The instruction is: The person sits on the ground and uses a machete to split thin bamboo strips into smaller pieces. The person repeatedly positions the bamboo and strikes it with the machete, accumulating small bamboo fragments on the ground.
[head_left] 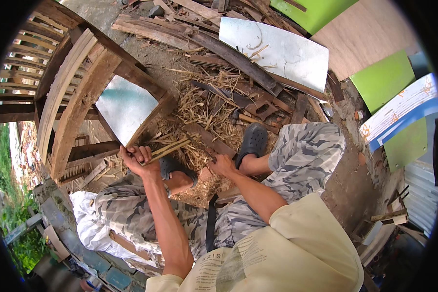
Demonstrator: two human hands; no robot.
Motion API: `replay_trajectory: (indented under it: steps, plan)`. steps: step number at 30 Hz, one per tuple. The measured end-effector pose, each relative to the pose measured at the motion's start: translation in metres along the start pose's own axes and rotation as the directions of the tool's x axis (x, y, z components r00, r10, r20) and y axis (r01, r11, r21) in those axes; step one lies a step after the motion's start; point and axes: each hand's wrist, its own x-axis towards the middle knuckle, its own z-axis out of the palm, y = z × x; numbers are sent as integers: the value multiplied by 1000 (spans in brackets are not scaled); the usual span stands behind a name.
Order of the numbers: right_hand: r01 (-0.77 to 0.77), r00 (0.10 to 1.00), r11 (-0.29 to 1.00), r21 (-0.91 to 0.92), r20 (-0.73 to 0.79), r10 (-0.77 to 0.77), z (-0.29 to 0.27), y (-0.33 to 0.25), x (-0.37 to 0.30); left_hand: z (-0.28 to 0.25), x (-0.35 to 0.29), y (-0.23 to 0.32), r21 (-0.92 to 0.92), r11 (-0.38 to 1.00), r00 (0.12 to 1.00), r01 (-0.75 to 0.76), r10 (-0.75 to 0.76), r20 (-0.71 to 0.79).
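My left hand (140, 159) is closed around one end of a split bamboo strip (171, 149), beside the corner of a wooden frame. The strip slants up to the right, its far end over the shavings. In my right hand (222, 165) is a knife (199, 142), its thin dark blade pointing up and left, close to the strip's far end. Whether the blade touches the strip I cannot tell. The knife's handle is mostly hidden by my fingers. Beneath both hands lie pale bamboo shavings (204, 104), between my feet in dark clogs (252, 141).
A slatted wooden frame (82, 104) with a metal sheet (125, 102) stands at left. A hand saw (228, 96) lies among the shavings. Farther off are scrap boards (153, 31), a long dark pole (233, 59) and a pale sheet (282, 51). Green panels (382, 80) lie at right.
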Motion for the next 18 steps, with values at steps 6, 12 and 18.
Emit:
replay_trajectory:
  steps: [6, 12, 18]
  plan:
    - [-138, 987, 990, -39, 71, 141, -6, 12, -5, -7, 2, 7, -7, 1000, 999, 6, -6, -37]
    - [0, 999, 995, -103, 37, 3, -12, -3, -14, 0, 5, 9, -15, 1000, 998, -17, 16, -63]
    - [-285, 953, 958, -8, 109, 284, -10, 10, -8, 4, 0, 6, 35, 999, 997, 4, -1, -78]
